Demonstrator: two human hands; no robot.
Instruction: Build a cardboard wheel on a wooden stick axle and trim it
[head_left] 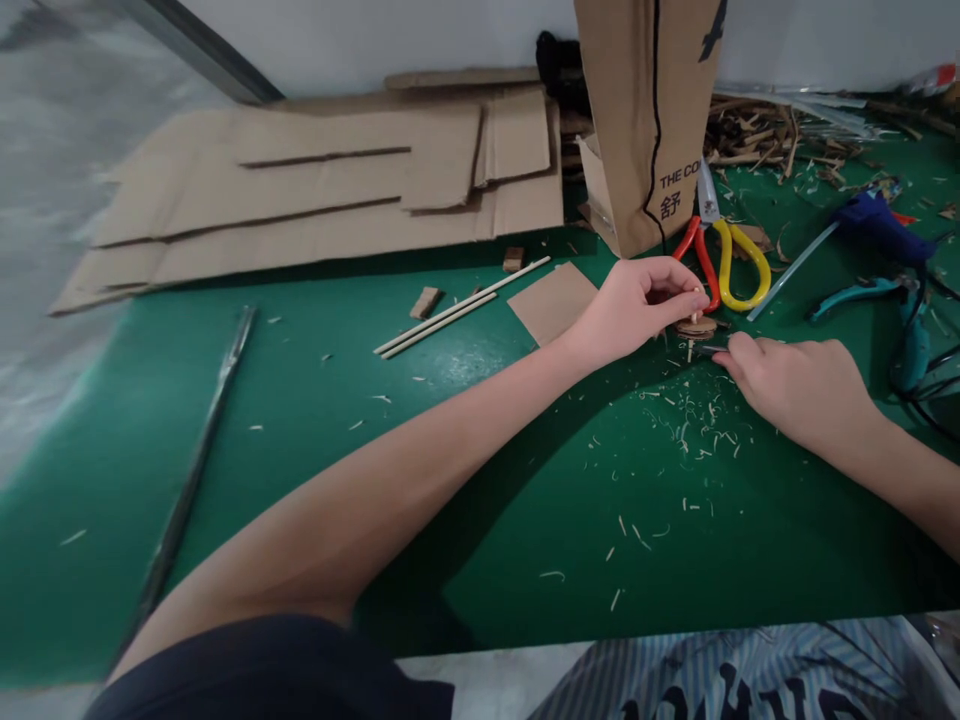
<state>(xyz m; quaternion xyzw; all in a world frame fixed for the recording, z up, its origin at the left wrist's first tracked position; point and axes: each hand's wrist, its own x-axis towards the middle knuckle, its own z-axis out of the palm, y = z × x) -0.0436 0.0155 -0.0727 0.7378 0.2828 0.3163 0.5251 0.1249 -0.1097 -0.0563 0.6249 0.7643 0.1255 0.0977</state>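
Observation:
Right of centre, my left hand (637, 305) is closed, pinching a thin wooden stick (695, 305) that passes by a small round cardboard piece (697, 327). My right hand (799, 385) is closed around a dark, thin blade (709, 349), whose tip lies close to the stick's lower end. Pale wood shavings (705, 430) are scattered on the green table (525, 540) below the hands. A square of cardboard (553, 302) lies under and beside my left wrist. Two pairs of scissors, with red handles (707, 268) and yellow handles (726, 268), sit just behind the hands.
Cardboard sheets (315, 190) lie at the back left, near thin sticks (461, 308). A tall cardboard box (652, 110) stands at the back. At right are a blue glue gun (885, 228) and teal pliers (859, 293). A dark rod (199, 465) lies at left.

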